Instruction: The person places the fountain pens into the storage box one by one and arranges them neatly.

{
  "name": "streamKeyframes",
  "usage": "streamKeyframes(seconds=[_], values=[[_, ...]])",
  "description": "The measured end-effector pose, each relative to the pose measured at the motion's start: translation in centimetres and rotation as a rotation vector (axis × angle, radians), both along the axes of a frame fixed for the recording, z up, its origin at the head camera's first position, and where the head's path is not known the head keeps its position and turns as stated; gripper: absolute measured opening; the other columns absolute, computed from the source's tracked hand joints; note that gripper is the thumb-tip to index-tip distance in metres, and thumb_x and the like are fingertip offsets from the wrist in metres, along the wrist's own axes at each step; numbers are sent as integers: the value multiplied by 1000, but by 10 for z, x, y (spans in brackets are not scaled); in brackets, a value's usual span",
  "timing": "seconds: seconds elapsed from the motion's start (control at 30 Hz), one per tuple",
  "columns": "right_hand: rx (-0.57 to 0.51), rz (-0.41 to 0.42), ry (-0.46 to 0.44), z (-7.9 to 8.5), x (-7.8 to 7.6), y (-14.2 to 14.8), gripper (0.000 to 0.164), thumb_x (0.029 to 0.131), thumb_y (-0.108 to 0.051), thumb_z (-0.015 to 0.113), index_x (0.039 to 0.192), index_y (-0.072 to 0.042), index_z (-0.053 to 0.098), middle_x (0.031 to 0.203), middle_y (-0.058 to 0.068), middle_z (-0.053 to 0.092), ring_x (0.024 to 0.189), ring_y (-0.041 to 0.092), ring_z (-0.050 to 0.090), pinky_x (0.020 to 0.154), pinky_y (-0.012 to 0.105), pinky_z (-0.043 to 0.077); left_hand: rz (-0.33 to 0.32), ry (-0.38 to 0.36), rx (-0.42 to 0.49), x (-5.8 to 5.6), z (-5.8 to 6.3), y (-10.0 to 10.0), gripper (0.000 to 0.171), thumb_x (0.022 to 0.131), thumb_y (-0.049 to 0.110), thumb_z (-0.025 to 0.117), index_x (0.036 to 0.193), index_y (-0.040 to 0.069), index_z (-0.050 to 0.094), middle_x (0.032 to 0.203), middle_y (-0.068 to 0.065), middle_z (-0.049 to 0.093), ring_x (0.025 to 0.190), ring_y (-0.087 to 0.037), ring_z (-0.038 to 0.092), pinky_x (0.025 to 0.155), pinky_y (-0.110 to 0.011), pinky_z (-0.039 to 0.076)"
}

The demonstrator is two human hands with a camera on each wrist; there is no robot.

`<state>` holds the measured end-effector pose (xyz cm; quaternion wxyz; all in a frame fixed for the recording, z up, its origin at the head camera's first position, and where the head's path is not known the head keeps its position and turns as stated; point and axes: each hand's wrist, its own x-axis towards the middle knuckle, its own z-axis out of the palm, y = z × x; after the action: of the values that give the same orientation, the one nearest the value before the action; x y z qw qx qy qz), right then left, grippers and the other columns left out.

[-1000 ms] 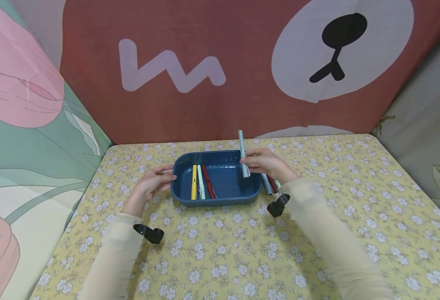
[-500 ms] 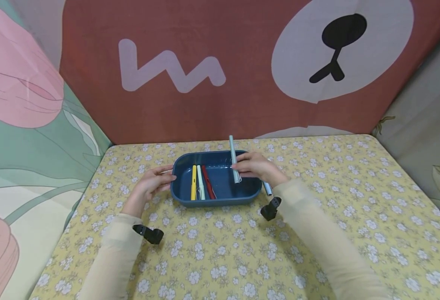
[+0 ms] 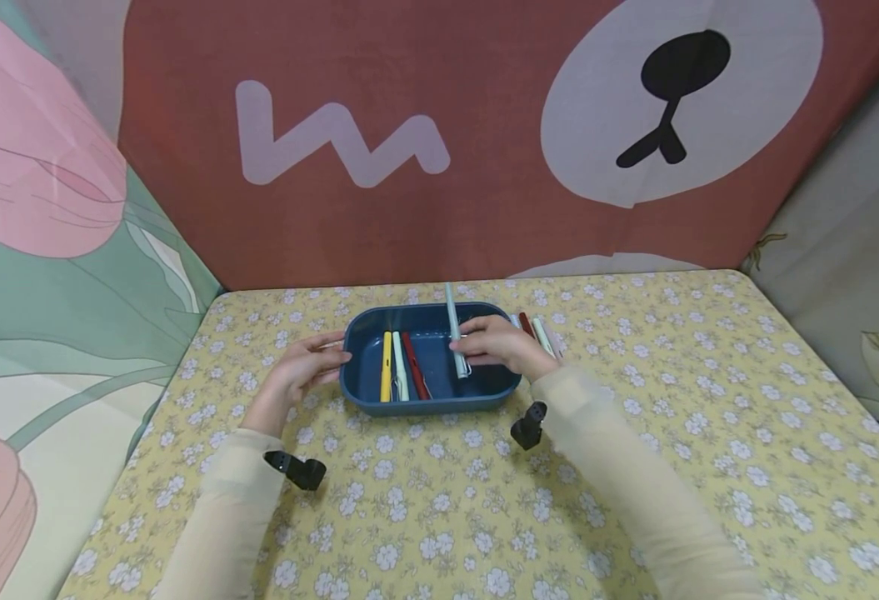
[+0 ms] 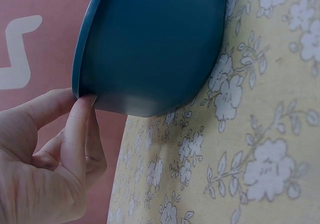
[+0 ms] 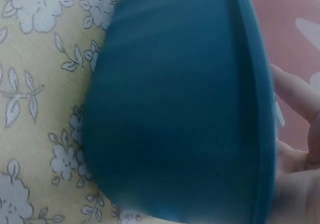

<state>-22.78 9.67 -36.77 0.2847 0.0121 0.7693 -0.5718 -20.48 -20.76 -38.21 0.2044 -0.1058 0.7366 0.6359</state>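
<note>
Pale pen (image 3: 452, 317) is over the box (image 3: 424, 407), just right of its middle, far end showing past the back rim; can't tell if the near end touches the floor. Your right hand (image 3: 502, 343) pinches it nearer that end. Red pen (image 3: 416, 367), mint pen (image 3: 400, 367), yellow pen (image 3: 387, 367) lie in the box's left half. Your left hand (image 3: 307, 365) pinches the box's left rim; I'd brace there, lower near end first, lay it flat clear of the red pen, no dragging. More pens (image 3: 526, 324) just past the box's right end, partly hidden by your hand
</note>
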Motion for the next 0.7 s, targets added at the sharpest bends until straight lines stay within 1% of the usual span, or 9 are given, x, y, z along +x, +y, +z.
streamKeyframes(seconds=[0.13,0.2,0.43,0.57,0.7], values=[[4,19,15,-1,1,-2,60,90,-18,68,139,2,41,127,18,59,116,28,61,96,35,56,-1,-6,-2,0,1,0,60,95,10,58,150,13,33,151,-19,36,75,3,67,69,-14,58],[9,17,14,-3,1,-4,59,89,-18,69,138,2,43,125,18,60,114,27,62,95,35,56,-2,-6,-3,0,1,0,60,95,10,57,150,13,33,151,-19,35,75,3,67,70,-14,58],[42,4,-10,-12,0,-13,52,91,-14,66,136,0,45,128,19,58,117,28,60,95,35,56,1,1,-5,0,0,0,60,95,10,58,150,14,34,149,-19,38,74,3,67,69,-14,58],[40,-3,-16,-14,2,-16,51,90,-13,66,135,0,46,126,18,59,114,28,62,93,34,57,8,0,-6,0,0,0,59,95,10,58,149,14,35,148,-20,40,74,3,67,69,-14,58],[41,-5,-15,-16,4,-19,49,90,-13,67,133,0,47,125,18,59,112,27,63,92,34,58,3,2,-5,0,-1,0,59,95,10,58,150,14,34,149,-20,38,73,3,67,68,-14,58]])
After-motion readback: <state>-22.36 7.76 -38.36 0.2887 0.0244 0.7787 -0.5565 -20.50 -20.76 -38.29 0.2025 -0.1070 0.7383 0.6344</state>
